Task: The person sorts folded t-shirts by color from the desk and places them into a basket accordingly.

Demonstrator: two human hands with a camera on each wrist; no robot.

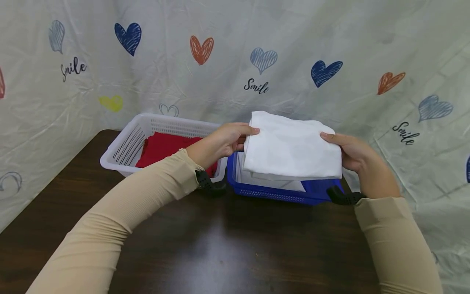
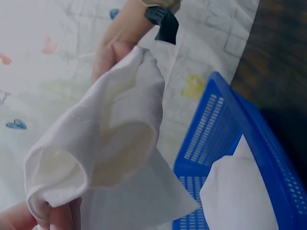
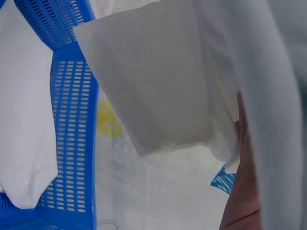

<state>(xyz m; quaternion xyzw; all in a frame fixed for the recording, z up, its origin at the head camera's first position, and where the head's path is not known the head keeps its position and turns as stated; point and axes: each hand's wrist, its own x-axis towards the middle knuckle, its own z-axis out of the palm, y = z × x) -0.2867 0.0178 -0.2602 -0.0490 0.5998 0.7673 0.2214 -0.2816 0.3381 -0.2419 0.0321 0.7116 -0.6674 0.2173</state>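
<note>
A folded white cloth (image 1: 293,147) is held up in both hands above the blue basket (image 1: 271,195). My left hand (image 1: 235,138) pinches its left edge, thumb on top and fingers beneath. At the right edge my right hand (image 1: 349,150) grips it the same way, with the thumb on the upper face. The left wrist view shows the cloth's layers as open loops along one side. Inside the blue basket lies more folded white cloth (image 2: 235,191), partly hidden in the head view by the held piece.
Left of the blue basket stands a white basket (image 1: 125,159) with folded red cloth (image 1: 165,147) in it. Both baskets sit on a dark wooden table (image 1: 220,245). Behind them hangs a pale curtain (image 1: 220,90) printed with hearts and the word "Smile".
</note>
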